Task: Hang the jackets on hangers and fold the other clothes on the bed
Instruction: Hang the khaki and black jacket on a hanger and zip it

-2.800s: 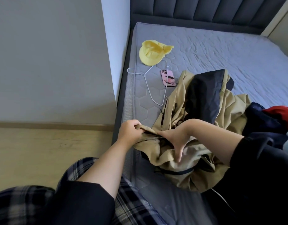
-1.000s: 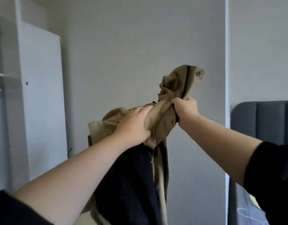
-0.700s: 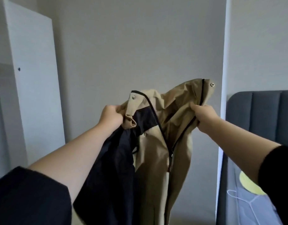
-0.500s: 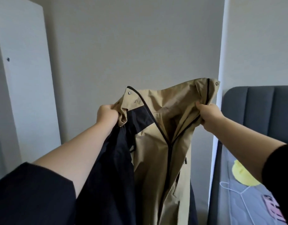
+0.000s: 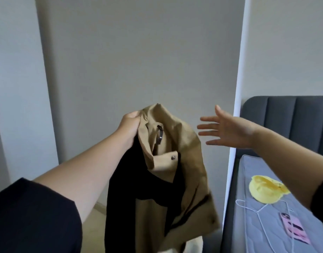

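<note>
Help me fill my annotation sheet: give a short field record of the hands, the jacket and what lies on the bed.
left hand: grips the jacket near its top, holding it up
right hand: open, fingers spread, touching nothing, beside the jacket
jacket: tan and black, hangs in the air left of the bed, not on a hanger
on the bed: yellow hat, white hanger, pink phone
</note>
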